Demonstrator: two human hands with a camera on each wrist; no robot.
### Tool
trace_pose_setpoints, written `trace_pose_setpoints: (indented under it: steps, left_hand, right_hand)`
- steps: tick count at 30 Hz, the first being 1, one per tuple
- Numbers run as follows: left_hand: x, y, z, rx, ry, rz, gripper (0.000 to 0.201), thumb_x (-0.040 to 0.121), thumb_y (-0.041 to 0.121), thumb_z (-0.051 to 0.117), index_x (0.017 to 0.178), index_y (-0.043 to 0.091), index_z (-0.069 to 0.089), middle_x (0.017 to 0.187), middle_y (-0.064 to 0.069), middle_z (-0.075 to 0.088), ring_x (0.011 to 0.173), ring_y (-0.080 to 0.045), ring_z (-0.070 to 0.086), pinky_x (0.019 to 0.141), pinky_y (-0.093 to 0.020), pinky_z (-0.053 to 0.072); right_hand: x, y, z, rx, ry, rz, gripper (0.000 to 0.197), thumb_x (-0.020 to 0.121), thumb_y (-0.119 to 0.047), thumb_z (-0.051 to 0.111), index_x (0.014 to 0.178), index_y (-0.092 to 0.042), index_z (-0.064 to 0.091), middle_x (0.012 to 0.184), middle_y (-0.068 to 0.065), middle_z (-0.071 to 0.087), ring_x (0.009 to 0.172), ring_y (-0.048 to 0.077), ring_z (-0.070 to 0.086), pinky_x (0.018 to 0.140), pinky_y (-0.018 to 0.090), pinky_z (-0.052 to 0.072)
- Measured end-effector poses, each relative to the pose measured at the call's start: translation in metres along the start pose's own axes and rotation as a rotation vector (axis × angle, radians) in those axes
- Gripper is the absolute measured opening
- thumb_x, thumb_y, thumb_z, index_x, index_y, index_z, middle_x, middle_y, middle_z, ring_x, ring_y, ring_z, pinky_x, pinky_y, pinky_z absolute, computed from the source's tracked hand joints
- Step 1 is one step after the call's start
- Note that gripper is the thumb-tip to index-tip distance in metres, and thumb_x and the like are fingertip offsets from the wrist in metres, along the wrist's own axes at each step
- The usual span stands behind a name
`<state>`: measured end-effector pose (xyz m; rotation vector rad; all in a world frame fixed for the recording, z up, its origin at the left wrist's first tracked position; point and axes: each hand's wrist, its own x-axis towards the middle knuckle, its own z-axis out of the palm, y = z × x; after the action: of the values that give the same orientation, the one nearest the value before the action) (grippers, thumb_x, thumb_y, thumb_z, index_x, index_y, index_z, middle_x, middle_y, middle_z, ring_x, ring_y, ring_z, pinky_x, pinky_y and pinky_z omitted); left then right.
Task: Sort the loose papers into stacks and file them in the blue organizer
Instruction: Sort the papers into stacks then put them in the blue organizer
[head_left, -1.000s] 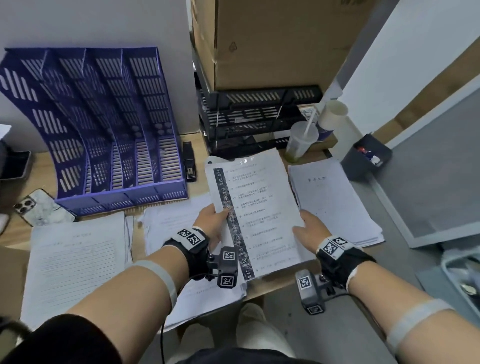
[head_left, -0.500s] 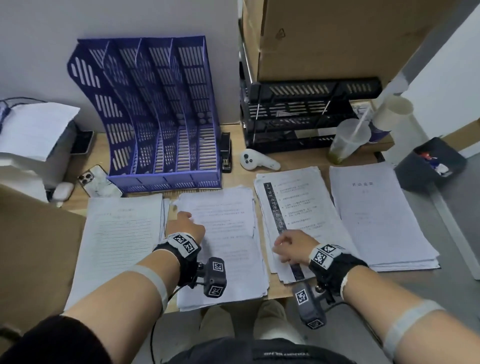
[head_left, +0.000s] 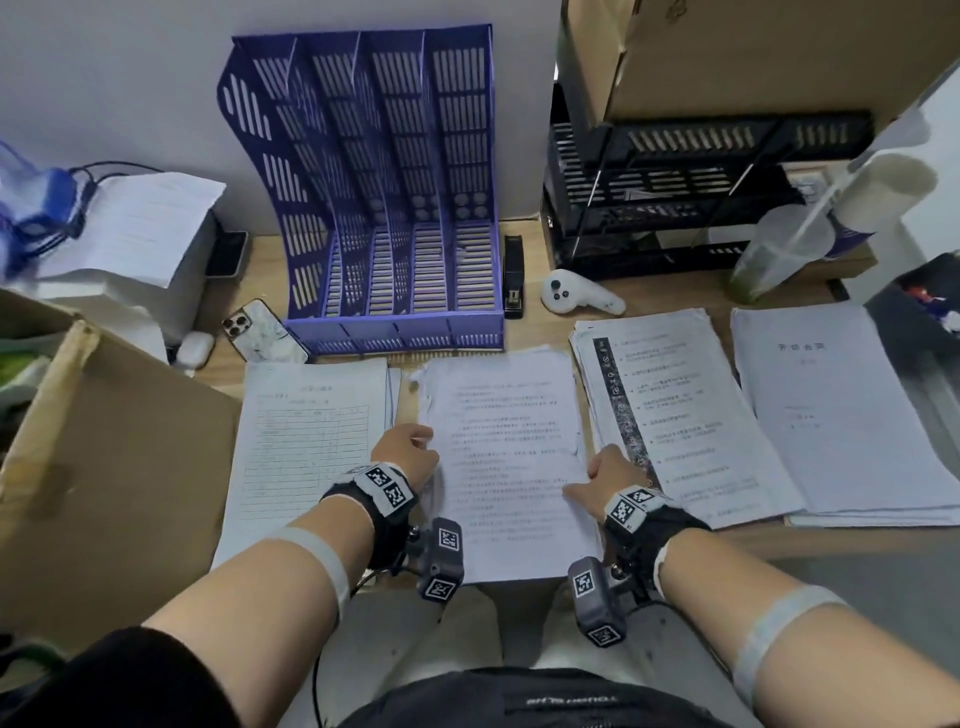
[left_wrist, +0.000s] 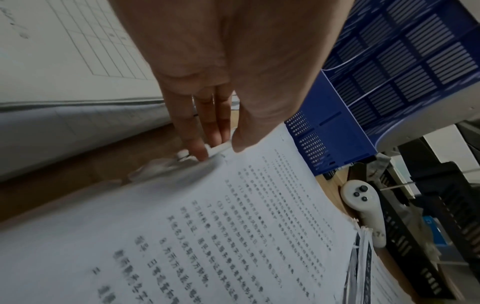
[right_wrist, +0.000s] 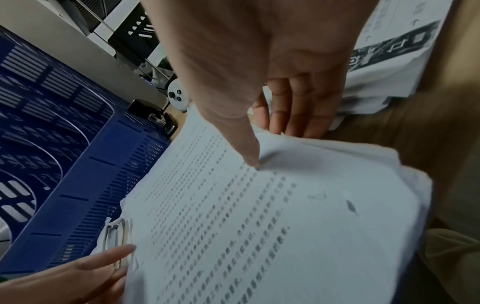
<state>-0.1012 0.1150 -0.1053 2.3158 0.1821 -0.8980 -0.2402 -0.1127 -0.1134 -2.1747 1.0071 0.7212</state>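
The blue organizer (head_left: 363, 208) stands upright at the back of the desk, its slots bare. In front of it lie several paper stacks: a form stack (head_left: 306, 441), a middle text stack (head_left: 509, 457), a stack with a dark side strip (head_left: 670, 415) and a title-page stack (head_left: 831, 415). My left hand (head_left: 415, 441) pinches the middle stack's left edge, thumb on top and fingers (left_wrist: 205, 135) beneath. My right hand (head_left: 605, 470) pinches its right edge the same way, with the thumb (right_wrist: 249, 154) pressed on the top sheet (right_wrist: 259, 216).
Behind the stacks lie a black stapler (head_left: 513, 280) and a white controller (head_left: 576, 299), with a phone (head_left: 262, 330) left of the organizer. A black tray rack (head_left: 675, 192) and plastic cup (head_left: 779, 249) stand back right. A cardboard box (head_left: 104, 441) crowds the left.
One second ago both hands held up the dark-strip sheet. It now lies on its stack, and both hands have moved left onto the edges of the middle stack.
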Motion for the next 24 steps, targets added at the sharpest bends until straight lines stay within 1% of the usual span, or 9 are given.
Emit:
trace_pose_setpoints:
  steps: [3, 5, 8, 11, 14, 17, 19, 22, 24]
  left_hand:
    - [0.001, 0.000, -0.003, -0.050, -0.001, 0.004, 0.038, 0.082, 0.012, 0.069, 0.118, 0.014, 0.057, 0.110, -0.014, 0.068, 0.087, -0.028, 0.067, 0.081, -0.039, 0.060]
    - [0.000, 0.002, -0.004, -0.101, -0.054, -0.007, 0.037, 0.082, 0.014, 0.074, 0.114, 0.011, 0.053, 0.103, -0.014, 0.065, 0.081, -0.029, 0.065, 0.077, -0.039, 0.060]
    - [0.000, 0.001, -0.003, -0.038, -0.173, 0.092, 0.018, 0.085, 0.013, 0.073, 0.100, 0.007, 0.064, 0.083, -0.009, 0.065, 0.066, -0.024, 0.061, 0.072, -0.037, 0.060]
    - [-0.006, 0.003, -0.003, 0.027, -0.203, 0.214, 0.004, 0.085, 0.012, 0.069, 0.087, 0.014, 0.071, 0.062, 0.003, 0.056, 0.058, -0.017, 0.055, 0.064, -0.032, 0.055]
    - [-0.008, 0.008, -0.005, 0.071, -0.186, 0.323, 0.033, 0.080, 0.014, 0.073, 0.055, 0.019, 0.052, 0.058, 0.001, 0.044, 0.060, -0.019, 0.043, 0.060, -0.028, 0.038]
    - [-0.008, 0.011, -0.011, -0.012, -0.190, 0.392, 0.020, 0.075, 0.015, 0.080, 0.059, 0.012, 0.068, 0.060, -0.005, 0.057, 0.057, -0.015, 0.046, 0.060, -0.026, 0.041]
    - [-0.009, 0.011, -0.015, -0.071, -0.202, 0.411, 0.024, 0.074, 0.015, 0.082, 0.061, 0.007, 0.064, 0.065, -0.005, 0.059, 0.061, -0.014, 0.050, 0.064, -0.022, 0.045]
    - [-0.006, 0.008, -0.018, -0.153, -0.243, 0.384, 0.038, 0.074, 0.019, 0.081, 0.059, 0.019, 0.046, 0.065, -0.004, 0.049, 0.066, -0.017, 0.046, 0.065, -0.029, 0.039]
    - [-0.005, 0.006, -0.022, -0.230, -0.280, 0.333, 0.039, 0.069, 0.031, 0.080, 0.066, 0.013, 0.046, 0.069, -0.007, 0.055, 0.071, -0.020, 0.055, 0.071, -0.033, 0.045]
  right_hand:
    - [0.000, 0.002, 0.004, 0.026, 0.039, 0.013, 0.030, 0.080, -0.022, 0.064, 0.058, -0.021, 0.044, 0.056, -0.002, 0.046, 0.050, 0.016, 0.045, 0.049, 0.020, 0.033]
    - [-0.003, 0.004, 0.005, 0.057, 0.061, 0.005, 0.023, 0.081, -0.018, 0.062, 0.063, -0.022, 0.049, 0.061, -0.004, 0.053, 0.056, 0.015, 0.050, 0.049, 0.021, 0.036]
    - [-0.012, 0.006, 0.006, 0.092, 0.114, -0.021, 0.016, 0.083, -0.015, 0.060, 0.072, -0.021, 0.051, 0.067, -0.004, 0.054, 0.060, 0.014, 0.049, 0.053, 0.024, 0.039]
    - [-0.017, 0.008, 0.007, 0.125, 0.135, -0.008, 0.011, 0.085, -0.013, 0.058, 0.080, -0.019, 0.051, 0.069, -0.005, 0.052, 0.062, 0.015, 0.049, 0.055, 0.026, 0.040]
    - [-0.017, 0.005, 0.003, 0.207, 0.157, 0.037, 0.021, 0.080, -0.015, 0.063, 0.094, -0.016, 0.047, 0.081, 0.002, 0.057, 0.077, 0.023, 0.058, 0.066, 0.030, 0.045]
    - [-0.015, 0.002, -0.001, 0.300, 0.183, 0.063, 0.045, 0.077, -0.020, 0.070, 0.112, -0.012, 0.043, 0.096, 0.010, 0.060, 0.085, 0.028, 0.060, 0.071, 0.031, 0.046]
    - [-0.016, -0.002, -0.003, 0.361, 0.175, 0.060, 0.055, 0.078, -0.023, 0.072, 0.122, -0.010, 0.042, 0.100, 0.010, 0.061, 0.085, 0.027, 0.059, 0.075, 0.033, 0.048]
    - [-0.022, -0.009, -0.010, 0.424, 0.164, 0.016, 0.041, 0.084, -0.016, 0.070, 0.117, -0.010, 0.048, 0.085, 0.001, 0.059, 0.088, 0.019, 0.055, 0.079, 0.027, 0.044]
    - [-0.026, -0.014, -0.013, 0.406, 0.123, -0.033, 0.027, 0.085, -0.017, 0.069, 0.109, -0.011, 0.057, 0.082, -0.005, 0.062, 0.089, 0.018, 0.059, 0.072, 0.024, 0.045]
